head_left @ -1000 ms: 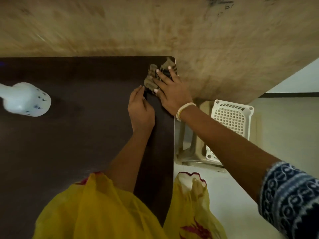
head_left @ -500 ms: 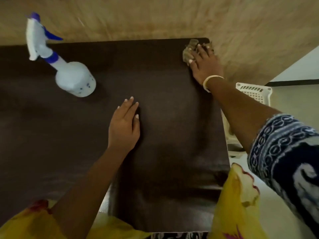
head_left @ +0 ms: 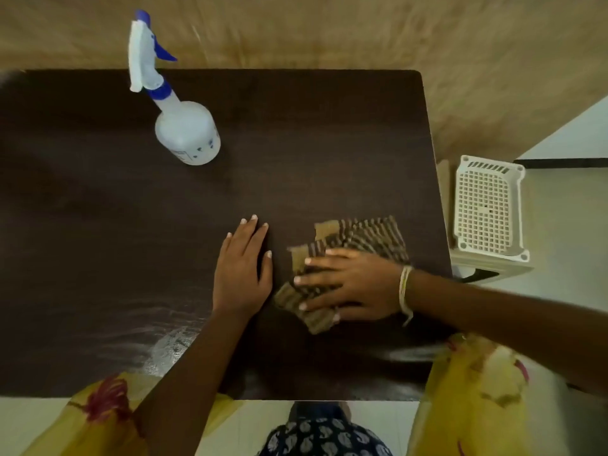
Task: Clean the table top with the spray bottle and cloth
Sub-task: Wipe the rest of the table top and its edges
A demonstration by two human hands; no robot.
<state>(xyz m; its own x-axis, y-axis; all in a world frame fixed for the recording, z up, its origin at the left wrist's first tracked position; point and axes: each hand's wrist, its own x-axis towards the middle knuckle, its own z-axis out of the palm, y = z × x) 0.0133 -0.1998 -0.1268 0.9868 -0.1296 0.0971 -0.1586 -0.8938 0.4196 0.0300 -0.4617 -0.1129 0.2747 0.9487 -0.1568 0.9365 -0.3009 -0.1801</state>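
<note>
The dark brown table top fills most of the view. A brown striped cloth lies on its right side, spread partly open. My right hand presses flat on the cloth with straight fingers pointing left. Just to its left, my left hand rests palm down on the bare wood, fingers straight. A white spray bottle with a blue and white trigger head stands upright at the back left, untouched. A wet sheen shows on the wood near the front edge.
A white plastic stool with a grid seat stands on the floor right of the table. A tan wall runs along the table's far edge. Yellow fabric of my clothing hangs at the table's front edge.
My right hand has dragged the cloth from the far right corner toward me, to the right middle of the table. The left hand stays flat on the wood. The spray bottle has not moved.
</note>
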